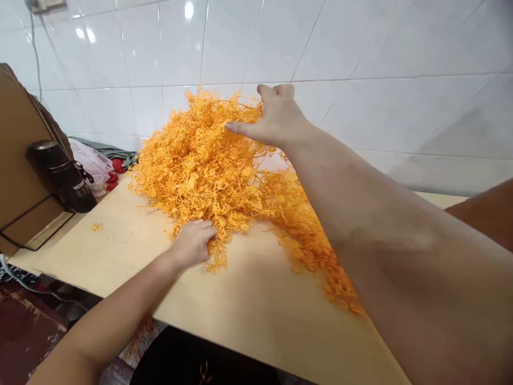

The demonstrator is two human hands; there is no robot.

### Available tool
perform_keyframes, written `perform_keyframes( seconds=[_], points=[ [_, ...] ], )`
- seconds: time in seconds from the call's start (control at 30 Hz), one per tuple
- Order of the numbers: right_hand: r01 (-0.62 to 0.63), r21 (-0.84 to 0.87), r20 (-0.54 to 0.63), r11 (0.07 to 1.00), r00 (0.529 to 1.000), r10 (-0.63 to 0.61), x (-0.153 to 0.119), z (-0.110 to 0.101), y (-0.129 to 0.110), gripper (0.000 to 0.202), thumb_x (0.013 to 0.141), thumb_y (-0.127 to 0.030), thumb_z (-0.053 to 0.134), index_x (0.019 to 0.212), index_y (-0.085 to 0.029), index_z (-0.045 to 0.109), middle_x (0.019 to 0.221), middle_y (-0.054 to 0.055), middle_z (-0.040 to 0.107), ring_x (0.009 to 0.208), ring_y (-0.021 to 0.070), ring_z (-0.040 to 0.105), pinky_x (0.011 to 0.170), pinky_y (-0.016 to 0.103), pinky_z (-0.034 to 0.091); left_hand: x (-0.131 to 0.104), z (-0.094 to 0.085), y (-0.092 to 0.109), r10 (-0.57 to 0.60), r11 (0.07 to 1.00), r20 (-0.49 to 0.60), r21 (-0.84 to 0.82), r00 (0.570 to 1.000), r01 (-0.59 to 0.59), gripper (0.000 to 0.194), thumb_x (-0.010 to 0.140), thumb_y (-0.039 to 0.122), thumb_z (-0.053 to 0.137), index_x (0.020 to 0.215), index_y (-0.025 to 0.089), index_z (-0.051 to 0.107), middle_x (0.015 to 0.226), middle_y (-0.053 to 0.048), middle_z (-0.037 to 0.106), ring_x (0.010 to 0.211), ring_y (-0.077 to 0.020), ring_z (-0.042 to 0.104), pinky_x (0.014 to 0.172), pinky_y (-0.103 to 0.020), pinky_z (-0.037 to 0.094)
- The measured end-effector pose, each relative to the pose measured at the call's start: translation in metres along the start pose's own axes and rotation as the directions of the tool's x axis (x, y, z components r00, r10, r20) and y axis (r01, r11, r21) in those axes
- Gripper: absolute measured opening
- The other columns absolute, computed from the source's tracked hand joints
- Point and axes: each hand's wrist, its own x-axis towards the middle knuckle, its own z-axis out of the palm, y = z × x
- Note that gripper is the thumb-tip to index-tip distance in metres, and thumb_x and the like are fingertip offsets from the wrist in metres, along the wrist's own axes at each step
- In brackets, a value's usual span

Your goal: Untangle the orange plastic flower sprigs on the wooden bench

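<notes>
Loosely heaped on a pale table [248, 310], a bushy mass of orange sprigs [196, 166] lies right of the black bottle [64, 176], its long axis slanting away from the bottle toward the table's near right, tips pointing every way. Well apart, the left hand [191, 243], nearer the bottle, curls against the lower fringe, its grip unclear; the right hand [274, 113], farther from the bottle, spreads wide, thumb over the top sprigs.

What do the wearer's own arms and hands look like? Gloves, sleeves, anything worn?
Left hand and right hand are ungloved. Left forearm and right forearm show no sleeves, watch or bracelet. No rings visible; some fingers are hidden.
</notes>
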Motion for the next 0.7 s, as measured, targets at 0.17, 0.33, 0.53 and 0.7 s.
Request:
perform_keyframes(
  seconds=[0.17, 0.33, 0.53, 0.7],
  points=[
    [0.071, 0.244, -0.054, 0.967, 0.997, -0.059, 0.003, 0.052, 0.028, 0.051, 0.051, -0.029, 0.078, 0.095, -0.015, 0.055, 0.099, 0.008, 0.05, 0.098, 0.0244, 0.053, 0.087, 0.042, 0.043, 0.0, 0.005, -0.011, -0.041, 0.999, 0.006, -0.017, 0.999, 0.041, 0.017, 0.069, 0.009, 0.046, 0.08, 0.018, 0.056, 0.085, -0.006, 0.056, 0.081, -0.0169, 0.05, 0.068, -0.029, 0.037],
    [0.103, 0.552, -0.25, 0.827, 0.967, 0.046, -0.067, 0.057, 0.054, 0.04, 0.052, -0.033, 0.075, 0.083, -0.019, 0.053, 0.081, 0.002, 0.057, 0.078, 0.0178, 0.056, 0.079, 0.038, 0.046, 0.011, 0.005, -0.027, -0.054, 0.998, 0.059, -0.012, 0.997, 0.055, 0.02, 0.066, 0.01, 0.049, 0.083, 0.02, 0.055, 0.089, -0.005, 0.055, 0.079, -0.0165, 0.051, 0.067, -0.029, 0.038],
    [-0.005, 0.855, -0.17, 0.519, 0.942, 0.29, -0.113, 0.059, 0.079, 0.042, 0.047, -0.033, 0.075, 0.08, -0.018, 0.053, 0.078, 0.002, 0.061, 0.073, 0.0155, 0.058, 0.079, 0.037, 0.048, 0.019, 0.004, -0.034, -0.123, 0.991, 0.024, 0.064, 0.992, 0.122, 0.015, 0.071, 0.012, 0.045, 0.079, 0.018, 0.056, 0.09, -0.008, 0.056, 0.083, -0.0195, 0.052, 0.07, -0.032, 0.04],
    [-0.034, 0.631, -0.278, 0.775, 0.923, 0.267, -0.141, 0.08, 0.085, 0.028, 0.06, -0.031, 0.064, 0.081, -0.018, 0.05, 0.085, 0.005, 0.056, 0.082, 0.0181, 0.055, 0.083, 0.042, 0.046, 0.011, -0.014, -0.014, -0.233, 0.959, 0.065, 0.183, 0.97, 0.218, 0.019, 0.074, 0.014, 0.042, 0.086, 0.016, 0.057, 0.097, -0.011, 0.056, 0.095, -0.0244, 0.053, 0.085, -0.041, 0.04]
  ],
)
